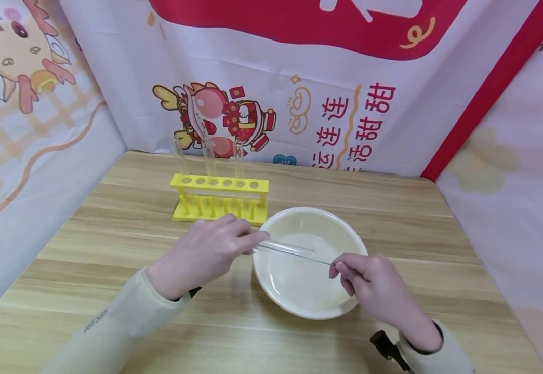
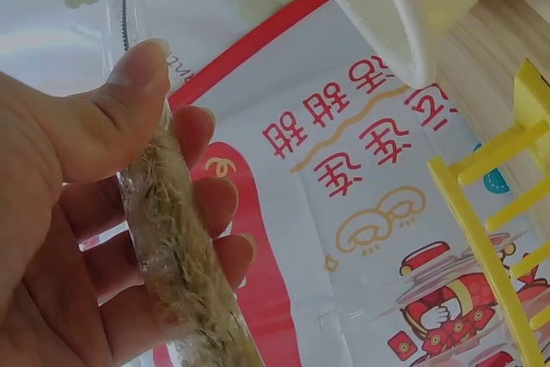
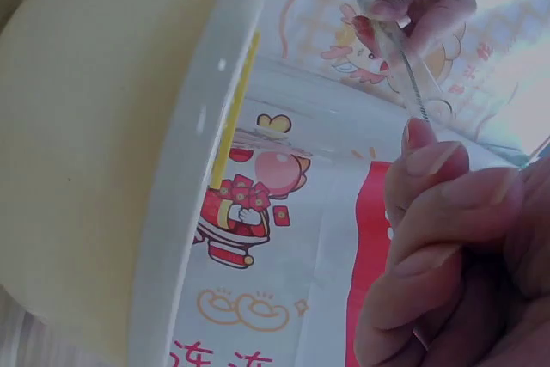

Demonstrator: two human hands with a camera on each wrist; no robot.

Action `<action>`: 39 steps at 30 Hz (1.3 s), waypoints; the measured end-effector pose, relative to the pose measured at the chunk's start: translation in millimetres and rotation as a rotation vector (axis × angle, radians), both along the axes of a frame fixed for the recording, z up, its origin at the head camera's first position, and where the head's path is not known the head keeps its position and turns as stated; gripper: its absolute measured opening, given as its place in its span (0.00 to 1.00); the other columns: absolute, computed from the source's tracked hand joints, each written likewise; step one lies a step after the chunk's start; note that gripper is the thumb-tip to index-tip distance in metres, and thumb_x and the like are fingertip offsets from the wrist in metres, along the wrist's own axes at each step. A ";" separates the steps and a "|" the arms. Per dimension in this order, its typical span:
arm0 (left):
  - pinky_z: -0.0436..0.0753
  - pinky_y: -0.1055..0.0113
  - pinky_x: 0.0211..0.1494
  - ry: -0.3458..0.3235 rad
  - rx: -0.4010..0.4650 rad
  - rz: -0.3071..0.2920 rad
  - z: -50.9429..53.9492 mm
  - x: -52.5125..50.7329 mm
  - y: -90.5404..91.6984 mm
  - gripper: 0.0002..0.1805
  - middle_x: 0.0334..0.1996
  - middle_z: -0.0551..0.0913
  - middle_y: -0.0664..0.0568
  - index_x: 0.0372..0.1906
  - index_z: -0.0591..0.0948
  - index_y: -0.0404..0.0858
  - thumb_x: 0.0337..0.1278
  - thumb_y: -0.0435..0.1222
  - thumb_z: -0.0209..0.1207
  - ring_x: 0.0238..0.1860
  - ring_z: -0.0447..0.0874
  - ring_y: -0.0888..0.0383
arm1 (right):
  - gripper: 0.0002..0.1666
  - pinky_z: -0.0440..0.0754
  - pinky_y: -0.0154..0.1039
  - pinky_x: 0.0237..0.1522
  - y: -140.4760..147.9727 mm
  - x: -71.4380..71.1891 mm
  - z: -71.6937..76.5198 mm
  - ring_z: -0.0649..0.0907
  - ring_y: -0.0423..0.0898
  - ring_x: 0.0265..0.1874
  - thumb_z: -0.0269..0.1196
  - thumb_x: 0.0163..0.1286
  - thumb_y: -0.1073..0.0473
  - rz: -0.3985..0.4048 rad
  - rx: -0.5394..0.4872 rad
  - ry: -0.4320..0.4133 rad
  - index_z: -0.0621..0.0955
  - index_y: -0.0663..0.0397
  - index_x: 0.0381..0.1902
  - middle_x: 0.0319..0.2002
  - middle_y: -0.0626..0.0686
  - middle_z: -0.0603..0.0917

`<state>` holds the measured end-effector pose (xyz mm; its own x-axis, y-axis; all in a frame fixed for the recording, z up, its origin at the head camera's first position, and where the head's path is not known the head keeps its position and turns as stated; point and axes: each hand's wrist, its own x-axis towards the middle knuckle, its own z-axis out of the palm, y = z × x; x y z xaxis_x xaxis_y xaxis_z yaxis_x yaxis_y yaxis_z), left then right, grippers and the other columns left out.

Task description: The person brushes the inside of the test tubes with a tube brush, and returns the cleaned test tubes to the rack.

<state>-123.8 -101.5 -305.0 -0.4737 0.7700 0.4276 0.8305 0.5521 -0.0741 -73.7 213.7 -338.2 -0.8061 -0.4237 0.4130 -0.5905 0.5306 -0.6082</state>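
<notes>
My left hand point(image 1: 206, 252) grips a clear glass test tube point(image 1: 292, 248), held tilted above a white basin point(image 1: 271, 293). Inside the tube are the pale bristles point(image 2: 176, 247) of a test tube brush, seen through the glass between thumb and fingers in the left wrist view. The brush's thin twisted wire handle point(image 1: 323, 262) comes out of the tube's mouth. My right hand point(image 1: 374, 285) pinches that wire between thumb and fingers over the basin's right side. In the right wrist view, the wire's end is hidden by the fingers.
Behind the left hand stands a yellow test tube rack point(image 1: 220, 185), its near end close to the basin's rim. Three clear tubes, including the middle one point(image 1: 209, 158), rise from it. A printed cloth point(image 1: 262, 52) hangs behind the wooden table point(image 1: 126, 234).
</notes>
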 end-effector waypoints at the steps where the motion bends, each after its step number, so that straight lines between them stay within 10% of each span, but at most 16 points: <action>1: 0.83 0.68 0.27 0.007 0.002 0.003 0.3 -0.1 -0.4 0.21 0.39 0.87 0.51 0.53 0.86 0.48 0.51 0.37 0.73 0.34 0.83 0.55 | 0.20 0.64 0.24 0.12 1.3 0.1 1.2 0.68 0.30 0.14 0.58 0.68 0.77 0.005 -0.003 -0.018 0.81 0.44 0.28 0.15 0.35 0.69; 39: 0.83 0.66 0.25 0.092 0.018 0.070 2.5 -1.5 -17.7 0.23 0.37 0.86 0.51 0.55 0.86 0.52 0.51 0.36 0.73 0.35 0.83 0.54 | 0.19 0.64 0.33 0.09 50.6 3.8 8.4 0.67 0.37 0.10 0.53 0.74 0.73 0.040 -0.036 -0.274 0.79 0.47 0.28 0.13 0.42 0.69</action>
